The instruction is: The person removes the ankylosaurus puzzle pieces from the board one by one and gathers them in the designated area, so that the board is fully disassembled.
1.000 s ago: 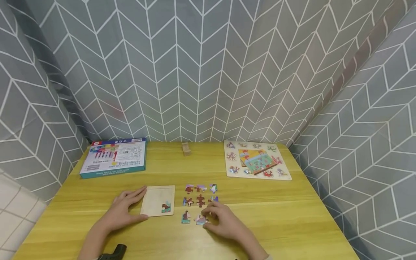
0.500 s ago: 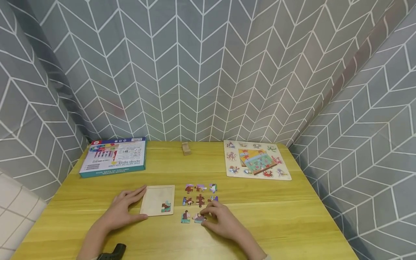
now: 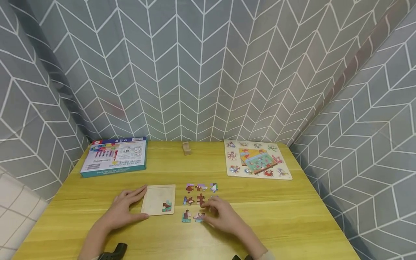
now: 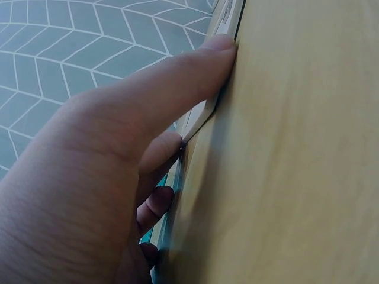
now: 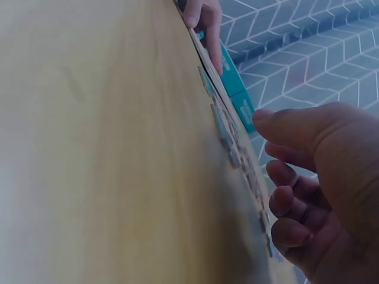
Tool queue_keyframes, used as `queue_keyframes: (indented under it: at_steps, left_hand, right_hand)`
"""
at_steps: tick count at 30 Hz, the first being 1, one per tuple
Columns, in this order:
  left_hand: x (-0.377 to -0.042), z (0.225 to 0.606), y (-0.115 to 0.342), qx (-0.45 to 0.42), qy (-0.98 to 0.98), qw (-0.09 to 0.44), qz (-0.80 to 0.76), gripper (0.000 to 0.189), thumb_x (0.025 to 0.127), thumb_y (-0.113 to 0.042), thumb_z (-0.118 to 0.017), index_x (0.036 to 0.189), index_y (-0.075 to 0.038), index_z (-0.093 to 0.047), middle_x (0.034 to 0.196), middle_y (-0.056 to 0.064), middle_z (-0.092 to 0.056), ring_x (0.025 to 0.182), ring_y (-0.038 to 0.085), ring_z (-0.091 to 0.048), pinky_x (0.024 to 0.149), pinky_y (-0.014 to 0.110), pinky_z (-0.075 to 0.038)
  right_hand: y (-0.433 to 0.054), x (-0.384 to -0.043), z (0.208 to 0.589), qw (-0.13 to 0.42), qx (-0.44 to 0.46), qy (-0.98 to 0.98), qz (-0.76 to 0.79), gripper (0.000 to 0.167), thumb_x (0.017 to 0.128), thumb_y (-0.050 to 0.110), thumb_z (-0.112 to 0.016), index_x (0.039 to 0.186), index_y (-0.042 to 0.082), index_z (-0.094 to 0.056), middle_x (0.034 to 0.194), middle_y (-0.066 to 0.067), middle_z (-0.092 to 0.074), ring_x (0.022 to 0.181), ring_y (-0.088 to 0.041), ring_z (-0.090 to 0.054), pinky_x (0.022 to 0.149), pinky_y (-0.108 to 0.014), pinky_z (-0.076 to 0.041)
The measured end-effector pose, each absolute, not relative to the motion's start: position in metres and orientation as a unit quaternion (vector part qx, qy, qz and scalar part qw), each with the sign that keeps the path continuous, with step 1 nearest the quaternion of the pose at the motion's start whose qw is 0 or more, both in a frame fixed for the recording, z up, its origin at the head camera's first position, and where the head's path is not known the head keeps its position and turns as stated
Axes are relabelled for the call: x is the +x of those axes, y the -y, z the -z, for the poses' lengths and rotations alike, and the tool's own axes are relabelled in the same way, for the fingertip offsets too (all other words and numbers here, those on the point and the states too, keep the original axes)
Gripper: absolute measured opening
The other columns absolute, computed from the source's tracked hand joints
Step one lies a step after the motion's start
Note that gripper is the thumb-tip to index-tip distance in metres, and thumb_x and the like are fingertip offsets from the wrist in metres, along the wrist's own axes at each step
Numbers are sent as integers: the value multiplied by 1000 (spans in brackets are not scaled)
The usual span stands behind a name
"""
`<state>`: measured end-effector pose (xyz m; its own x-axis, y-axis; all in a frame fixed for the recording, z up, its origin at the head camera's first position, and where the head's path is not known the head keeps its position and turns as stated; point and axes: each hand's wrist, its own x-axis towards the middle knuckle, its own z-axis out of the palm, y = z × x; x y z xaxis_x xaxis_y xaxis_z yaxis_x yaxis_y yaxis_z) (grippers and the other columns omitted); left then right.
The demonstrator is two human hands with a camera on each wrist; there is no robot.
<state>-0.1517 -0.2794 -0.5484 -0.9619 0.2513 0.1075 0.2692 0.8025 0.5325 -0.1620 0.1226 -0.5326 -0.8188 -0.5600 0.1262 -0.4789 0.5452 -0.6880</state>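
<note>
My left hand (image 3: 121, 209) rests at the left side of a square wooden puzzle tray (image 3: 156, 198), fingertips at its upper left corner and thumb at its lower left. In the left wrist view the thumb (image 4: 201, 65) lies against the tray's edge (image 4: 198, 115). One corner puzzle piece (image 3: 167, 207) sits in the tray's lower right. My right hand (image 3: 224, 216) hovers beside the loose pieces, fingers loosely bent and nothing between them. Nearest is a bottom-row puzzle piece (image 3: 198, 217); the hand partly covers a middle-row piece. In the right wrist view, thumb and fingers are apart.
Several loose puzzle pieces (image 3: 189, 188) lie in rows right of the tray. At the back stand a flat cardboard box (image 3: 113, 157) on the left, a small wooden block (image 3: 186, 148), and a picture board (image 3: 234, 173) bearing two puzzles (image 3: 260, 162). A patterned curtain (image 3: 195, 72) hangs behind.
My right hand has slid the bottom-row puzzle piece slightly left, next to its neighbour, then parted from it with the fingers spreading. The left hand has stayed at the tray.
</note>
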Motion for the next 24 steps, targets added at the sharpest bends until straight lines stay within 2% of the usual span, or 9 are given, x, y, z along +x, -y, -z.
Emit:
queue_keyframes:
  at_steps: [7, 8, 9, 13, 15, 20, 24]
  left_hand:
    - [-151, 550, 279, -132, 950, 14, 283, 103, 78, -64, -87, 162, -18, -48, 158, 8, -55, 127, 32, -48, 99, 58, -34]
    - [-151, 550, 279, -133, 950, 15, 282, 103, 78, -64, -87, 162, -18, -48, 158, 8, -55, 126, 32, -48, 99, 58, -34]
    - [-150, 550, 279, -133, 950, 15, 281, 103, 78, -64, -87, 162, -18, -48, 158, 8, -55, 126, 32, -48, 99, 57, -34]
    - [-150, 551, 279, -133, 950, 18, 283, 103, 78, -64, -87, 162, -18, -49, 159, 7, -55, 126, 30, -48, 99, 56, -34]
    - [-150, 550, 279, -133, 950, 18, 283, 102, 78, -63, -87, 162, -18, -49, 159, 8, -54, 126, 31, -48, 99, 57, -34]
    - [-150, 549, 279, -130, 952, 18, 276, 103, 79, -65, -86, 162, -19, -48, 156, 9, -57, 125, 32, -49, 98, 59, -36]
    - [-150, 549, 278, -128, 953, 16, 275, 102, 79, -66, -85, 162, -19, -49, 154, 9, -58, 125, 32, -49, 98, 61, -38]
  right_hand:
    - [-103, -177, 521, 58, -324, -875, 356, 30, 98, 26, -79, 125, 13, -76, 106, 4, -66, 88, -5, -55, 77, -23, -50]
    - [-98, -180, 520, 54, -332, -873, 353, 29, 99, 25, -79, 125, 13, -76, 106, 3, -67, 87, -5, -56, 82, -24, -52]
    - [-93, -183, 519, 52, -340, -872, 349, 28, 99, 24, -79, 124, 13, -77, 107, 2, -67, 86, -5, -57, 82, -24, -53]
    - [-67, -194, 516, 61, -364, -868, 333, 27, 100, 24, -78, 124, 11, -77, 111, 0, -69, 89, -3, -61, 84, -21, -54]
    - [-54, -198, 515, 67, -377, -868, 316, 29, 100, 26, -77, 125, 11, -77, 114, 0, -69, 92, -3, -61, 79, -17, -52]
    - [-24, -206, 511, 67, -408, -873, 260, 36, 99, 33, -78, 128, 12, -77, 121, 1, -69, 100, -6, -62, 84, -17, -51]
    - [-9, -208, 513, 94, -406, -875, 248, 46, 95, 39, -82, 132, 13, -76, 123, 2, -67, 103, -4, -60, 87, -17, -50]
